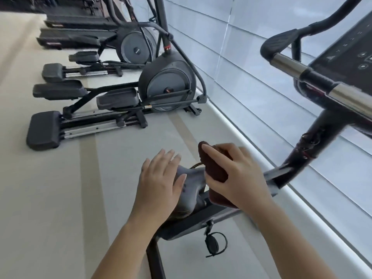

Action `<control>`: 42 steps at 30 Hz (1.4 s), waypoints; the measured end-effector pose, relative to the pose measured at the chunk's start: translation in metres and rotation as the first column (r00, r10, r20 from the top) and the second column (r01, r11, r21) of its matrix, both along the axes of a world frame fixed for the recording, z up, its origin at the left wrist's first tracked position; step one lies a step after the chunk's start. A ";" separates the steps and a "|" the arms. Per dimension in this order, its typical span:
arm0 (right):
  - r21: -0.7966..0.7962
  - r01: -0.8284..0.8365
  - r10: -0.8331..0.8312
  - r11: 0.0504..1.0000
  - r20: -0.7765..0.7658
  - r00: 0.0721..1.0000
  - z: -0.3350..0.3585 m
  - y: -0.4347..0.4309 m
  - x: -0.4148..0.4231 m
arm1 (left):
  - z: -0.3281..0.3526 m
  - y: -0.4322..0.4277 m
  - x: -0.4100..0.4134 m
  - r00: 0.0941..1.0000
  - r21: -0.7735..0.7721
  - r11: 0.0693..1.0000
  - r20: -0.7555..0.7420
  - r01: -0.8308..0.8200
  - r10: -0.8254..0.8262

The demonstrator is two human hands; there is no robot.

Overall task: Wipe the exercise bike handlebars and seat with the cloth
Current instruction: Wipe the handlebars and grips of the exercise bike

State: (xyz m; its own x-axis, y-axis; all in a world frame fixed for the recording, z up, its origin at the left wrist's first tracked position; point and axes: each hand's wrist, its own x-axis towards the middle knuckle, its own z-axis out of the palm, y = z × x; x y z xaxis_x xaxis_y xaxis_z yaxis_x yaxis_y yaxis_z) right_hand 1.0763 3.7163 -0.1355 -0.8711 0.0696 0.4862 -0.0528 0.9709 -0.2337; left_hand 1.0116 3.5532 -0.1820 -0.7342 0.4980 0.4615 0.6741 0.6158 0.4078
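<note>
The exercise bike's grey seat (191, 186) sits low in the middle of the view, partly covered by both hands. My left hand (159, 180) rests on its left side with straight fingers, the thumb lying across the top. My right hand (235, 178) grips a dark maroon cloth (213, 166) and presses it against the seat's right side. The handlebar (291, 67), with a black end grip and a chrome section, runs across the upper right, beside the black console (346, 53). The bike's black post (310, 150) slopes down from the bars to the frame.
An elliptical trainer (165, 83) stands on the pale floor ahead on the left, with another one and treadmills behind it. A window wall with a white sill (251, 141) runs along the right. The bike's pedal (213, 243) hangs below the seat rail.
</note>
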 end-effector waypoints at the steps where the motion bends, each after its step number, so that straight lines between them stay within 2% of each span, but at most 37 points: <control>1: 0.043 -0.004 0.004 0.999 0.001 1.000 -0.004 -0.019 -0.008 | -0.002 -0.020 -0.006 1.000 0.000 1.000 0.014 -0.010 0.010; 6: 0.020 0.004 -0.004 1.000 0.002 1.000 -0.021 -0.120 -0.045 | -0.008 -0.123 -0.036 0.998 -0.024 0.999 0.060 -0.031 0.033; 10: -0.072 0.009 -0.008 0.997 0.010 1.000 -0.030 -0.200 -0.075 | -0.012 -0.200 -0.061 0.999 -0.050 0.999 0.044 -0.008 0.010; 18: -0.144 -0.005 0.010 0.990 0.034 0.999 -0.037 -0.259 -0.130 | -0.019 -0.256 -0.112 0.997 0.005 0.999 0.070 -0.032 0.031; 26: -0.240 0.093 -0.090 0.966 0.024 0.996 -0.059 -0.236 -0.217 | -0.039 -0.231 -0.209 0.994 -0.014 0.998 0.096 0.053 -0.051; 30: -0.309 0.152 -0.170 0.939 -0.029 0.985 -0.068 -0.202 -0.275 | -0.035 -0.188 -0.284 0.986 -0.055 0.987 0.079 0.153 -0.148; 36: -0.342 0.298 -0.327 0.891 -0.029 0.945 -0.057 -0.146 -0.344 | -0.014 -0.128 -0.370 0.946 -0.119 0.939 0.017 0.322 -0.322; 42: -0.366 0.376 -0.406 0.852 -0.008 0.914 -0.049 -0.113 -0.379 | -0.019 -0.076 -0.421 0.906 -0.059 0.904 0.053 0.423 -0.420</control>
